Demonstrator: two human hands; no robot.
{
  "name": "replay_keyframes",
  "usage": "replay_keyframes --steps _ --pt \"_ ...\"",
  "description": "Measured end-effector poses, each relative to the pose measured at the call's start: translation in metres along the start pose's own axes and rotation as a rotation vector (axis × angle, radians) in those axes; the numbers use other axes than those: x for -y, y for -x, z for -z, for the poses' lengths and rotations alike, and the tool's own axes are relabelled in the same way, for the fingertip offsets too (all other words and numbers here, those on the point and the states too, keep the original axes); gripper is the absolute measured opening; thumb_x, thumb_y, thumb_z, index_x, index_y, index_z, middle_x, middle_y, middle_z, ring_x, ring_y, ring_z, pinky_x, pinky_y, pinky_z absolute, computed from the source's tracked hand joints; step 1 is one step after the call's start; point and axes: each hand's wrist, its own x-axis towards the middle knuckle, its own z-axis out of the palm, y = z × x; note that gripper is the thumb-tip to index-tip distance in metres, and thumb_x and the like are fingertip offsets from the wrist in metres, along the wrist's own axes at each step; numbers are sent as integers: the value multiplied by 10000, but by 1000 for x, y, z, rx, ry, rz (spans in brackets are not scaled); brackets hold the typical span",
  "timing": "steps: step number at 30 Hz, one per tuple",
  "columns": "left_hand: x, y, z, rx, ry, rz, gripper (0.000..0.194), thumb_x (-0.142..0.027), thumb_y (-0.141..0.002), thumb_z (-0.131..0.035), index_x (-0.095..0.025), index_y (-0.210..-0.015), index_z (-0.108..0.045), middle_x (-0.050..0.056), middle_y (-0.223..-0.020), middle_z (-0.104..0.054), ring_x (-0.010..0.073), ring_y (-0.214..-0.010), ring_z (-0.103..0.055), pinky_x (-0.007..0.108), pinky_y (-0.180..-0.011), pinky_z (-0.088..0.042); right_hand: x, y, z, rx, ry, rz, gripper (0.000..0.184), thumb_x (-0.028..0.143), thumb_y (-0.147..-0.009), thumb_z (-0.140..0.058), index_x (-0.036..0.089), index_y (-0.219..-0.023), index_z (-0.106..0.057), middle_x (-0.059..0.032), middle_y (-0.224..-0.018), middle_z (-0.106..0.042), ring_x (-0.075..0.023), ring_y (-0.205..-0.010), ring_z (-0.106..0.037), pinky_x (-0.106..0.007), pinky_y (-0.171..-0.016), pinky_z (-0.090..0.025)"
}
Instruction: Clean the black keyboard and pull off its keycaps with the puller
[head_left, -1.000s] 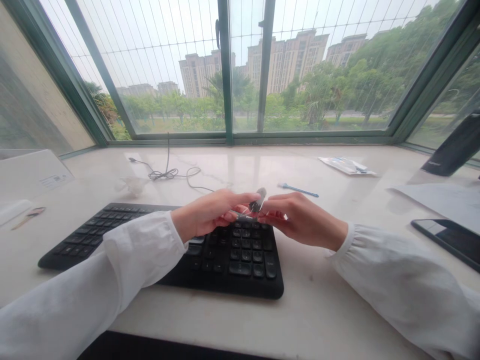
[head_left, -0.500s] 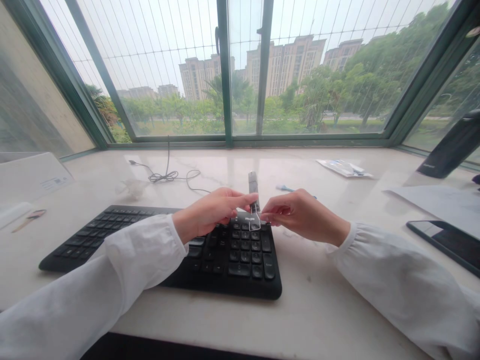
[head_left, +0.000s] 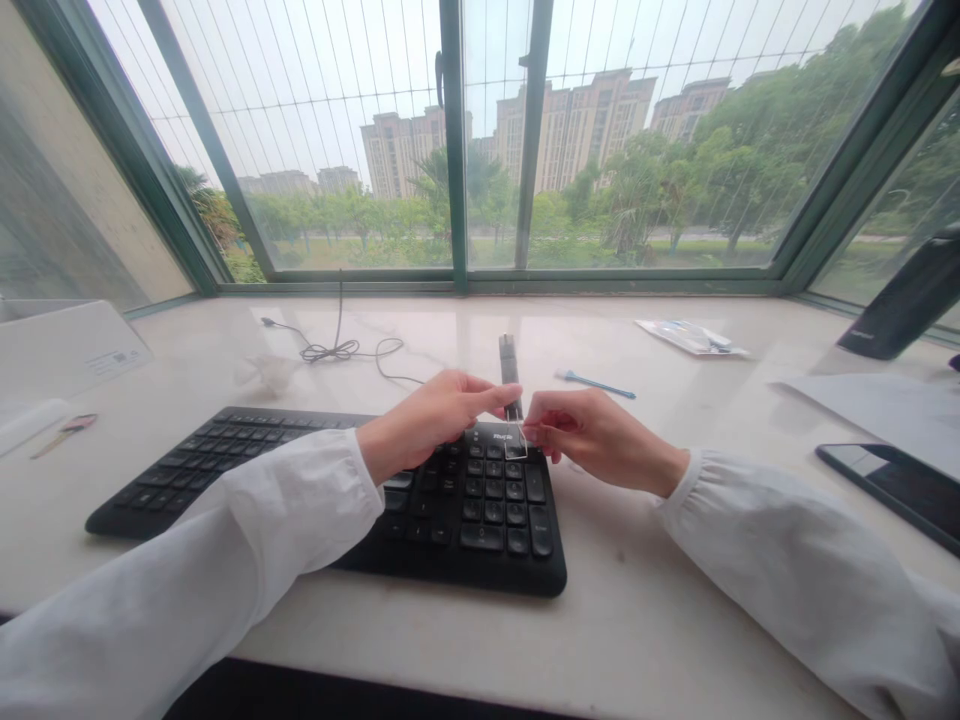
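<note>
The left hand [head_left: 431, 418] is curling partly closed, its fingers [head_left: 484, 398] pinching a slim dark stick [head_left: 510, 362] that is standing upright, just above the top edge of a black keyboard [head_left: 480, 540]. The right hand [head_left: 600, 436] is nearly closed, its fingertips [head_left: 538, 427] gripping a clear plastic loop [head_left: 514, 442], a thin, glossy rectangular frame at the stick's lower end, hanging over the matte keys. Both gathered white cotton sleeves [head_left: 300, 500] are resting on a polished pale stone sill [head_left: 637, 620].
</note>
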Motion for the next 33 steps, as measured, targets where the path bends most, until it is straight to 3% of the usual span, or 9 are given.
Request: replay_keyframes --steps 11,21,25,33 --pt "0 -1 -3 -68 -85 -140 433 -576 -813 -621 -162 -858 -737 -16 -715 -640 131 -659 -495 259 -625 -325 9 0 -1 0 -100 -203 143 290 -867 -603 172 -786 -604 9 -613 -611 -122 -540 -600 -239 -526 -457" --pt "-3 -1 -6 -88 -90 -186 404 -529 -834 -627 -156 -930 -748 24 -895 -739 179 -826 -615 275 -753 -404 10 2 1 -11 -88 -219 165 316 -871 -609 171 -791 -595 -5 -645 -631 -128 -567 -610 -256 -560 -471" --pt "-5 -1 -8 -95 -104 -200 419 -535 -837 -626 -148 -941 -750 40 -941 -755 210 -905 -646 289 -798 -428 10 2 10 34 23 -237 247 406 -853 -631 163 -817 -651 -38 -684 -679 -142 -609 -612 -251 -544 -444" --pt "1 -6 -10 -122 -93 -247 448 -578 -832 -631 -166 -956 -756 30 -973 -766 211 -946 -678 289 -839 -451 2 0 23 238 54 -214 258 407 -855 -606 163 -781 -650 -26 -711 -663 -148 -654 -575 -271 -601 -434"
